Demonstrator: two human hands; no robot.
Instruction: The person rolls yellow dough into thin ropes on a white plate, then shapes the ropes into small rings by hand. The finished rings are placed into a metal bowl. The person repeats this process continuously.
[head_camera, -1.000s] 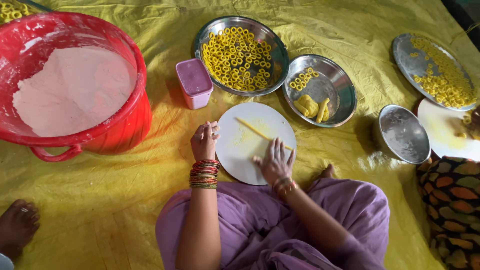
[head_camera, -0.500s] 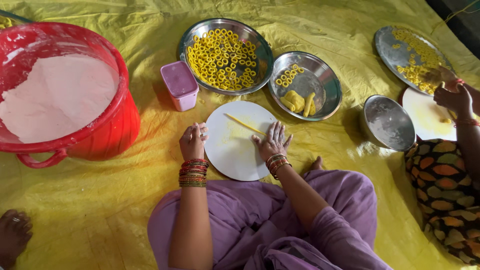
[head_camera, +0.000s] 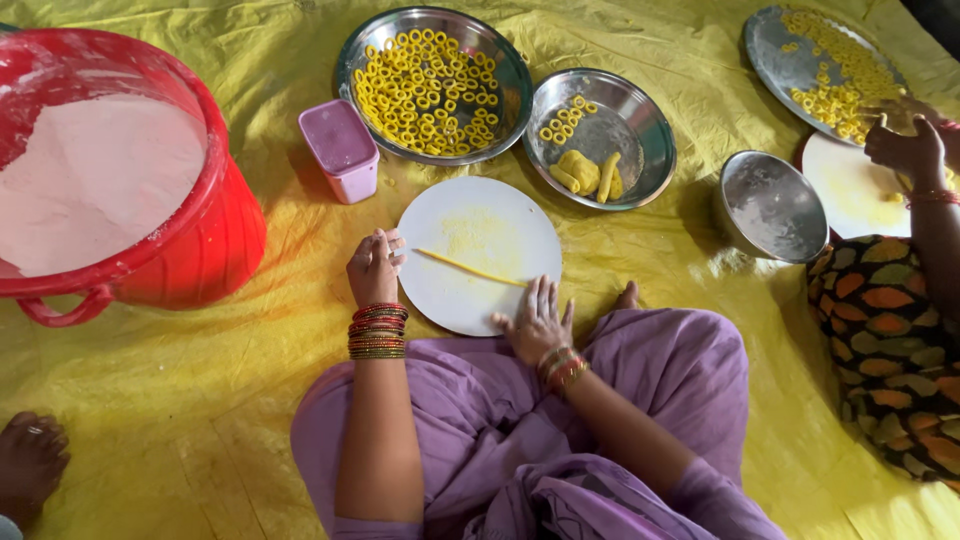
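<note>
The thin yellow dough rope (head_camera: 470, 268) lies longer than before across the round white board (head_camera: 480, 254); it is rolled under the right hand (head_camera: 535, 322), fingers flat, while the left hand (head_camera: 373, 267), loosely curled, steadies the rim.

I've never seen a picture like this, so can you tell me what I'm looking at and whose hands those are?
The camera sits on a person's head and looks down, so you see their own lap and arms. Their left hand rests on the edge of a round white board. Their right hand lies flat at the end of a thin yellow dough strip. Nearby are a steel plate of yellow rings, a steel bowl with dough lumps, a small pink box and a red tub of flour. Another person's hand works at the right.
</note>
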